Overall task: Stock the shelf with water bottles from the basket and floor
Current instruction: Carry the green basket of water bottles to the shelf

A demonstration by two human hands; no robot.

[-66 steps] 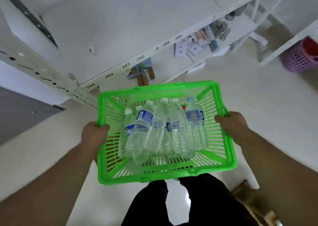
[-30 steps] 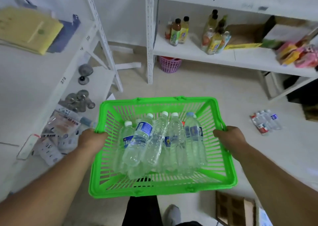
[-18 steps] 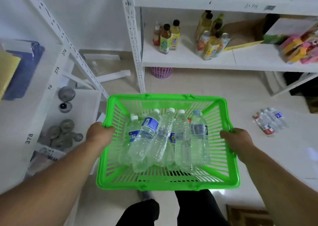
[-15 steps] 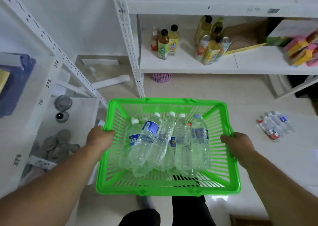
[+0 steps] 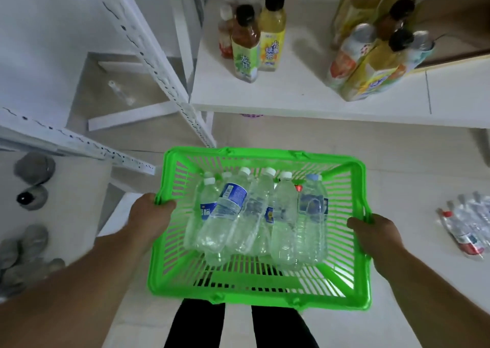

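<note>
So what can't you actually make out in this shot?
- Head view: the exact count of water bottles in the green basket; they overlap.
- Loose bottles on the floor: blurred, cut by the right edge.
- Tall drinks on the shelf: tops cut by the upper edge.

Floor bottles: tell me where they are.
In the head view, the floor bottles lie in a bunch at the far right edge, right of the basket, just past the right hand.
</note>
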